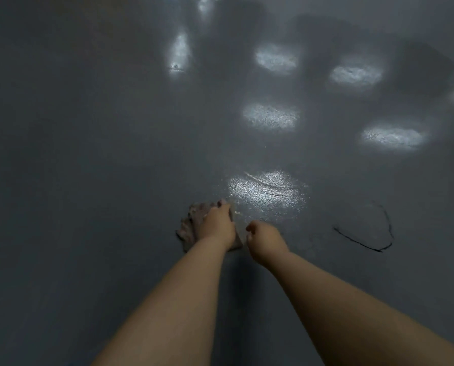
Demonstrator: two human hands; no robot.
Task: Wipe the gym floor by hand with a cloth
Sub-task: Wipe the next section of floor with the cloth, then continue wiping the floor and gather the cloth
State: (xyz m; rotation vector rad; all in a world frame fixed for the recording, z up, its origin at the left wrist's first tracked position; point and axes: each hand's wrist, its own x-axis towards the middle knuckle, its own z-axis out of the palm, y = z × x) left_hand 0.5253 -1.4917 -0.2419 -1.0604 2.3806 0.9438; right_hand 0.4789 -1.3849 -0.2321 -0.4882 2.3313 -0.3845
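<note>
A crumpled grey-brown cloth lies on the dark grey gym floor just ahead of me. My left hand presses down on the cloth's right part, fingers spread over it. My right hand hovers beside it to the right, fingers curled into a loose fist with nothing visible in it. It is close to the cloth's right edge, and I cannot tell whether it touches. Both bare forearms reach in from the bottom of the view.
Several bright ceiling-light reflections shine on the glossy floor, the nearest wet-looking patch right ahead of my hands. A thin black curved mark or cord lies on the floor to the right.
</note>
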